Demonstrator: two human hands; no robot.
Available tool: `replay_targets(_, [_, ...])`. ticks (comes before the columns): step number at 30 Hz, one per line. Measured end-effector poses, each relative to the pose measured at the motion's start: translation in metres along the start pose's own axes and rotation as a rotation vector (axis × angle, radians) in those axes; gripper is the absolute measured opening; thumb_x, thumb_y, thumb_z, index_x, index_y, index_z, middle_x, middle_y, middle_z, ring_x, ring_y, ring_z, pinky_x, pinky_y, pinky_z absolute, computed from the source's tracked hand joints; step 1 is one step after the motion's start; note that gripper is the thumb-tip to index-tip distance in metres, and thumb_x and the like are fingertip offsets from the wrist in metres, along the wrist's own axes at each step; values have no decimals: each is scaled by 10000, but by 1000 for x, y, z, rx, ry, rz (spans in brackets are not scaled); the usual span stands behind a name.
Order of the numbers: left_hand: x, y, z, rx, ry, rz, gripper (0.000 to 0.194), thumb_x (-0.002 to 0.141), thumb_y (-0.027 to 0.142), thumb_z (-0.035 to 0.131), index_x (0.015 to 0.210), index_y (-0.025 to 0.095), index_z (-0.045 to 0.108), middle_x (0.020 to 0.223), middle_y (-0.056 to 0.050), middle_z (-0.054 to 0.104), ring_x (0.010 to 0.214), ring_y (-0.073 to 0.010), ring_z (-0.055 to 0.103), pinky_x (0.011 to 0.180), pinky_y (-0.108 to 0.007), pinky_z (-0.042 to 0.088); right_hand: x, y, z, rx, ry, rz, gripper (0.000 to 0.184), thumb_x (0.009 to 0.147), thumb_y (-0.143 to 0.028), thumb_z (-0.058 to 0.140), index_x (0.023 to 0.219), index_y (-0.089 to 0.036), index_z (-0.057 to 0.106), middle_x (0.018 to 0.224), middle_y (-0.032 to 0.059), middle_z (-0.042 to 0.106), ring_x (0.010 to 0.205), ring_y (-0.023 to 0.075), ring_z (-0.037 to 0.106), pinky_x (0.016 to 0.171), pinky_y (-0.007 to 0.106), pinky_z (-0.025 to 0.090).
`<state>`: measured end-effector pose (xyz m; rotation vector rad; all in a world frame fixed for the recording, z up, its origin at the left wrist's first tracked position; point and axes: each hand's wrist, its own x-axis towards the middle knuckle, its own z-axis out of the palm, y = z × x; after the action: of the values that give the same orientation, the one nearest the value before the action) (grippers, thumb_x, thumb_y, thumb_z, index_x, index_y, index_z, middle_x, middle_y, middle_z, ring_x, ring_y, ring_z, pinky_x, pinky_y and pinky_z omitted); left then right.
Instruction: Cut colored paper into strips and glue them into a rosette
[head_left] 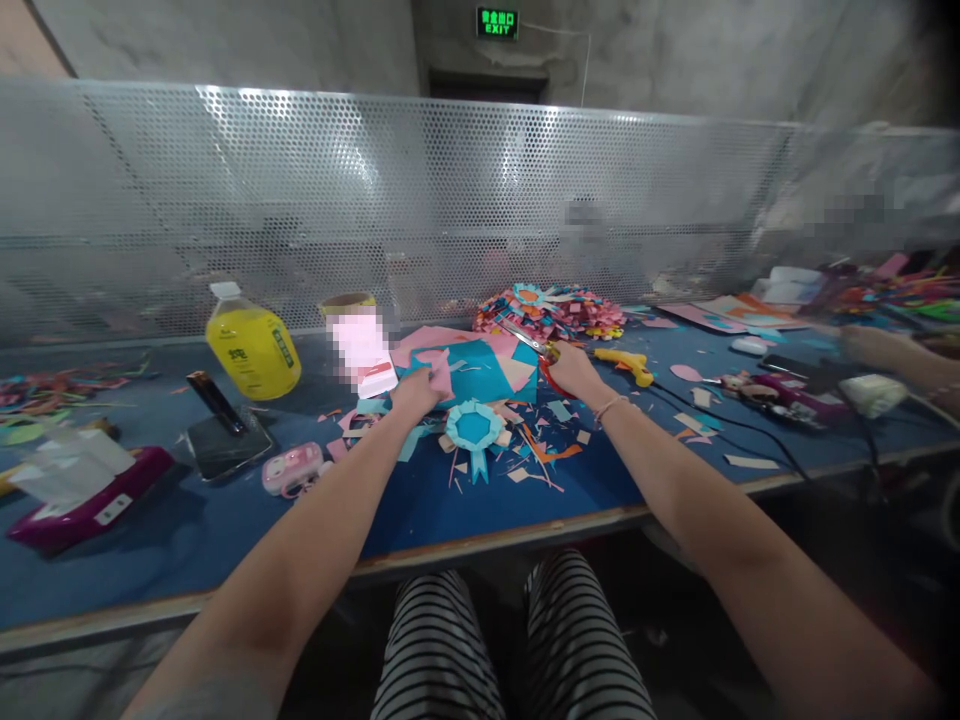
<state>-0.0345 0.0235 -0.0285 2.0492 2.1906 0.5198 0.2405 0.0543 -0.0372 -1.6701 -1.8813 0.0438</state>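
My left hand (pixel 418 393) is closed on a small piece of pink paper (pixel 442 375), its fingers pinching the lower edge. In my right hand (pixel 576 372) is a pair of scissors (pixel 525 338), blades pointing up and to the left over the paper. Between the hands lie blue paper sheets (pixel 480 372) with pink sheets (pixel 435 340) behind them. Nearer to me, a light-blue paper rosette (pixel 474 427) with ribbon tails lies flat on the table among paper scraps (pixel 536 470). A yellow glue gun (pixel 626 365) lies right of my right hand.
A heap of coloured paper pieces (pixel 555 312) sits behind the sheets. To the left are a lit phone (pixel 365 352), a yellow bottle (pixel 255 350), a pink case (pixel 292 468) and a tissue box (pixel 97 500). A perforated metal screen (pixel 450 190) stands behind. Another person's hand (pixel 870 345) shows at right.
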Motion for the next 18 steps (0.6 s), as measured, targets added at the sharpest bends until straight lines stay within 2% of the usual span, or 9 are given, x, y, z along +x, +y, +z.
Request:
replay_targets(3, [3, -4, 2, -129, 94, 11, 509, 657, 224, 641, 1153, 163, 541, 1151, -143, 620, 1079, -322, 559, 883, -417, 424, -1, -2, -1, 33, 7, 3, 176, 729, -173, 485, 883, -154, 567, 856, 124, 657, 777, 233, 601, 638, 275, 397])
replay_targets(5, [6, -5, 3, -239, 182, 93, 470, 646, 156, 628, 1111, 168, 564, 1109, -124, 638, 1043, -302, 581, 872, -395, 440, -2, -5, -3, 86, 16, 3, 130, 718, -166, 507, 840, -165, 552, 849, 116, 654, 788, 233, 602, 656, 285, 407])
replay_targets(7, [8, -4, 3, -336, 275, 207, 448, 635, 127, 623, 1079, 170, 576, 1077, -104, 647, 1018, -283, 591, 877, -384, 446, -3, -10, -5, 227, 12, 34, 103, 691, -191, 576, 777, -179, 520, 841, 105, 649, 799, 234, 600, 669, 295, 418])
replay_targets(11, [5, 8, -2, -384, 412, 384, 445, 646, 130, 622, 1085, 144, 555, 1100, -115, 626, 1058, -278, 560, 934, -418, 421, -8, -28, -10, 636, -103, 131, 298, 640, -343, 688, 696, -201, 431, 755, 59, 640, 664, 186, 606, 581, 283, 442])
replay_targets(15, [-14, 29, -7, -338, 391, 553, 438, 707, 100, 556, 1139, 163, 516, 1182, -109, 585, 1125, -241, 519, 978, -415, 400, -17, -43, -16, 1177, -252, 124, 410, 564, -426, 750, 710, -200, 441, 746, 33, 650, 634, 146, 615, 542, 249, 442])
replay_targets(18, [-27, 41, -7, -306, 310, 689, 421, 757, 117, 514, 1172, 184, 493, 1227, -90, 556, 1166, -211, 494, 1008, -402, 383, -22, -49, -18, 1320, -272, 88, 466, 466, -407, 806, 699, -196, 461, 722, 4, 630, 672, 145, 621, 553, 238, 435])
